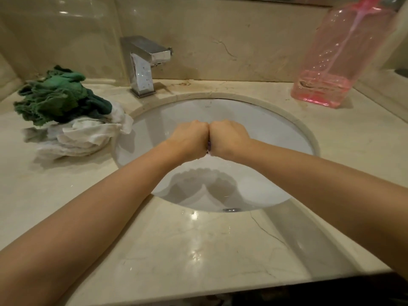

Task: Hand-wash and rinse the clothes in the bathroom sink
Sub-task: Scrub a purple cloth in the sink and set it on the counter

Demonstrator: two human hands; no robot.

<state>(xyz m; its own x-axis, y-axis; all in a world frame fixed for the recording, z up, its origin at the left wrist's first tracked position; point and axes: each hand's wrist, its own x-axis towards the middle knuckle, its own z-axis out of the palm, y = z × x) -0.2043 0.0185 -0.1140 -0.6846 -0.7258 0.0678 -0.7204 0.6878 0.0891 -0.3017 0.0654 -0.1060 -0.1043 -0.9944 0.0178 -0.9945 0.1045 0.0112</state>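
Over the white oval sink (276,129) my left hand (189,140) and my right hand (229,138) are curled into fists pressed side by side. Between them a small purple cloth (208,147) shows as a thin sliver; both hands grip it, and most of it is hidden inside the fists. On the counter left of the sink lies a crumpled green cloth (57,96) on top of a crumpled white cloth (81,135). The chrome tap (143,65) stands behind the sink; no water runs from it.
A tall pink transparent pump bottle (331,62) stands on the beige marble counter (198,250) at the back right. The sink drain (230,209) shows at the near edge of the bowl. A glass panel rises at the back left.
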